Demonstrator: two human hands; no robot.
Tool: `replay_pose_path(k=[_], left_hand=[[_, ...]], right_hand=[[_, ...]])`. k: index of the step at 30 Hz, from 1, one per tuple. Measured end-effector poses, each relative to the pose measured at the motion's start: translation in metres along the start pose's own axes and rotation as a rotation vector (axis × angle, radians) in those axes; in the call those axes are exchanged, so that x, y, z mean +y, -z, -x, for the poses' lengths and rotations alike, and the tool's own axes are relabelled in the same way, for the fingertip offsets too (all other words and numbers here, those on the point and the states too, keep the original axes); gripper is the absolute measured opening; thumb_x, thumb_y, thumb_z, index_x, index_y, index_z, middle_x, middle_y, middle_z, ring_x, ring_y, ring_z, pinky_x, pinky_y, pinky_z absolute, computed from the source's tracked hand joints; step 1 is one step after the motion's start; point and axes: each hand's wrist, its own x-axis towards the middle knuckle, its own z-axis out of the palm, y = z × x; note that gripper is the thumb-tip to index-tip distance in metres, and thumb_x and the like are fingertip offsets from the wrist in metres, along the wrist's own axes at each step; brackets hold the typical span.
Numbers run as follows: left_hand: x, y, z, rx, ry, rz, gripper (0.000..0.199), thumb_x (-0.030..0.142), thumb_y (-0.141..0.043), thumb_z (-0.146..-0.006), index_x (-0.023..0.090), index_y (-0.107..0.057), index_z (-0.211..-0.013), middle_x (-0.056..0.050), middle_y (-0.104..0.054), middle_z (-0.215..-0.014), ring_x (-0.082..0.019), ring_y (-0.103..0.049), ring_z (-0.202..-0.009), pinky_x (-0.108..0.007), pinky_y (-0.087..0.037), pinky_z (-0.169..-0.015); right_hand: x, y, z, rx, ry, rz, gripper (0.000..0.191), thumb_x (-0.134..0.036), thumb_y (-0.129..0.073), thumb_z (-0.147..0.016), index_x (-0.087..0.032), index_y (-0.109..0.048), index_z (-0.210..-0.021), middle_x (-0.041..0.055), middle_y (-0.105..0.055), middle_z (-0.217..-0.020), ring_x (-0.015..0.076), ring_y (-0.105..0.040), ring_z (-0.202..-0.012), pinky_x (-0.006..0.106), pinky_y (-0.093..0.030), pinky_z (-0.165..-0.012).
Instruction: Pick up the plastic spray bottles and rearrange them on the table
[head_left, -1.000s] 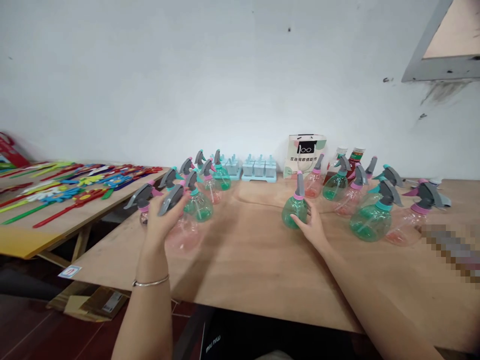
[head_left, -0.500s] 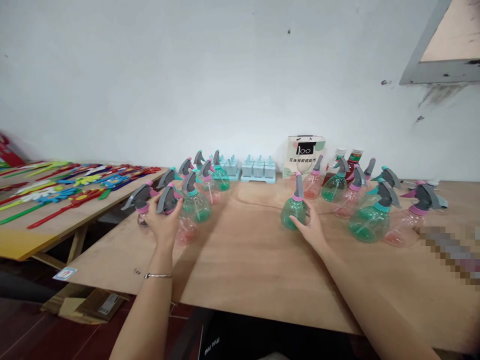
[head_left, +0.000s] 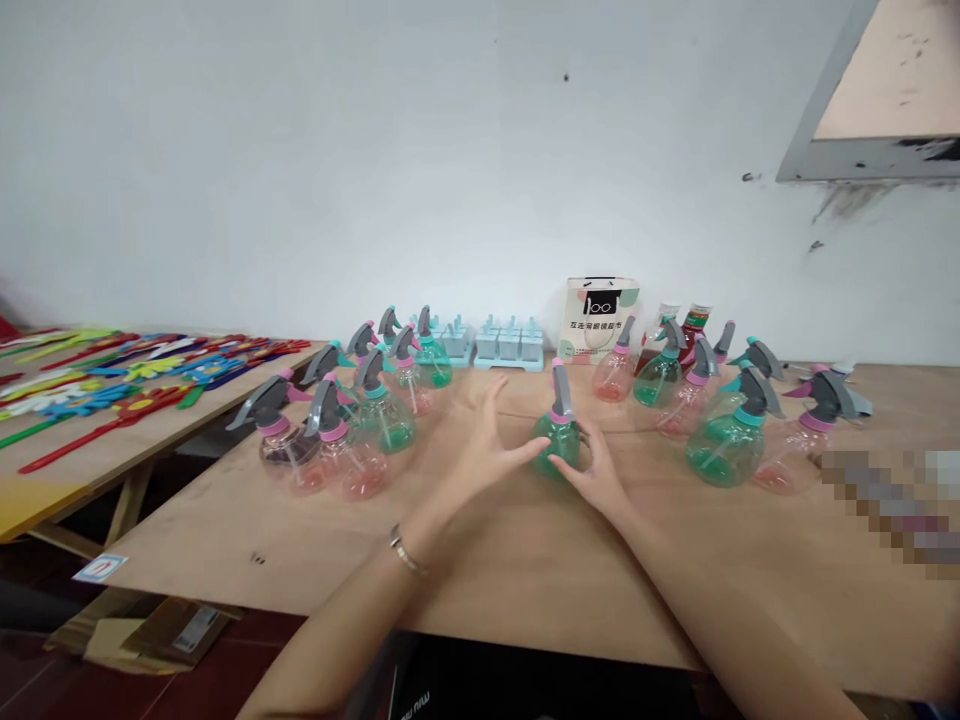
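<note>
Your right hand [head_left: 600, 475] clasps the round translucent green plastic spray bottle [head_left: 559, 432] midway along the brown wooden table [head_left: 495, 575], your left hand [head_left: 484, 450] splayed beside it; likely light and slick, it suits cupping round the belly.

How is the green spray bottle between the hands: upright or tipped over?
Upright: the green spray bottle has its grey spray head and pink collar uppermost, with the right hand around its side.
</note>
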Motion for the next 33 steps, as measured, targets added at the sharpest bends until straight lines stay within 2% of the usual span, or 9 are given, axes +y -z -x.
replay_pose_path(k=[4,8,11,13,16,20,23,27,33], left_hand=[[0.001,-0.048,-0.016,-0.027,0.165,0.243,0.083,0.047,-0.085,-0.064,0.021,-0.048,-0.134,-0.017,-0.049,-0.144,-0.033,-0.043,-0.141,-0.047,-0.037,-0.115],[-0.005,-0.049,-0.018,0.009,0.19,0.384,0.069,0.05,-0.084,-0.067,0.02,-0.057,-0.123,-0.015,-0.061,-0.13,-0.03,-0.056,-0.127,-0.044,-0.043,-0.109],[-0.007,-0.035,-0.018,-0.042,0.202,0.51,0.06,0.057,-0.075,-0.076,0.023,-0.06,-0.122,-0.011,-0.066,-0.125,-0.027,-0.061,-0.12,-0.044,-0.045,-0.108],[-0.008,-0.026,-0.019,-0.043,0.182,0.613,0.061,0.061,-0.072,-0.078,0.025,-0.06,-0.124,-0.01,-0.066,-0.126,-0.025,-0.062,-0.119,-0.044,-0.045,-0.108],[-0.009,-0.02,-0.02,-0.121,0.158,0.769,0.067,0.064,-0.073,-0.075,0.023,-0.059,-0.126,-0.011,-0.066,-0.125,-0.028,-0.062,-0.123,-0.046,-0.046,-0.11],[-0.008,-0.021,-0.018,-0.17,0.208,0.891,0.066,0.064,-0.077,-0.07,0.022,-0.062,-0.119,-0.011,-0.07,-0.119,-0.03,-0.061,-0.127,-0.049,-0.044,-0.113],[-0.005,-0.022,-0.017,-0.12,0.273,0.986,0.067,0.067,-0.079,-0.066,0.022,-0.063,-0.114,-0.01,-0.074,-0.112,-0.031,-0.06,-0.128,-0.049,-0.042,-0.115],[-0.003,-0.022,-0.018,-0.086,0.391,1.132,0.073,0.075,-0.077,-0.059,0.017,-0.067,-0.103,-0.013,-0.076,-0.103,-0.034,-0.061,-0.127,-0.049,-0.044,-0.114],[-0.002,-0.024,-0.024,-0.305,0.5,1.263,0.068,0.067,-0.085,-0.056,0.013,-0.069,-0.093,-0.015,-0.076,-0.1,-0.038,-0.062,-0.125,-0.052,-0.042,-0.115]], right_hand=[[-0.013,-0.002,0.01,-0.112,0.149,0.02,0.063,-0.045,-0.072,-0.083,-0.026,-0.05,-0.139,0.0123,-0.062,-0.134,0.0296,-0.059,-0.126,0.048,-0.049,-0.109],[0.006,0.007,-0.007,-0.203,0.157,-0.02,0.06,-0.055,-0.068,-0.083,-0.026,-0.054,-0.134,0.012,-0.065,-0.129,0.0301,-0.063,-0.12,0.048,-0.051,-0.105],[0.04,0.019,-0.054,0.178,-0.049,0.04,0.047,-0.054,-0.049,-0.094,-0.023,-0.053,-0.129,0.0131,-0.062,-0.129,0.0291,-0.059,-0.121,0.051,-0.046,-0.106],[0.066,0.027,-0.092,0.435,-0.216,0.198,0.061,-0.053,-0.057,-0.088,-0.016,-0.045,-0.134,0.0198,-0.053,-0.137,0.0332,-0.05,-0.131,0.054,-0.038,-0.111],[0.1,0.036,-0.137,0.457,-0.337,0.397,0.084,-0.047,-0.071,-0.076,-0.005,-0.034,-0.139,0.0315,-0.04,-0.147,0.0406,-0.038,-0.14,0.057,-0.03,-0.116],[0.121,0.04,-0.157,0.32,-0.425,0.432,0.092,-0.039,-0.074,-0.074,-0.002,-0.027,-0.144,0.0341,-0.041,-0.146,0.0429,-0.042,-0.137,0.055,-0.034,-0.113],[0.125,0.038,-0.148,0.309,-0.453,0.424,0.091,-0.039,-0.074,-0.073,-0.001,-0.03,-0.142,0.034,-0.042,-0.144,0.0432,-0.043,-0.136,0.055,-0.033,-0.114],[0.114,0.039,-0.1,0.221,-0.25,0.255,0.088,-0.049,-0.075,-0.071,-0.01,-0.036,-0.14,0.0245,-0.049,-0.141,0.0368,-0.048,-0.132,0.055,-0.036,-0.114],[0.068,0.051,-0.003,0.147,-0.154,0.081,0.074,-0.054,-0.068,-0.083,-0.022,-0.037,-0.142,0.015,-0.055,-0.134,0.0292,-0.057,-0.124,0.052,-0.042,-0.113]])
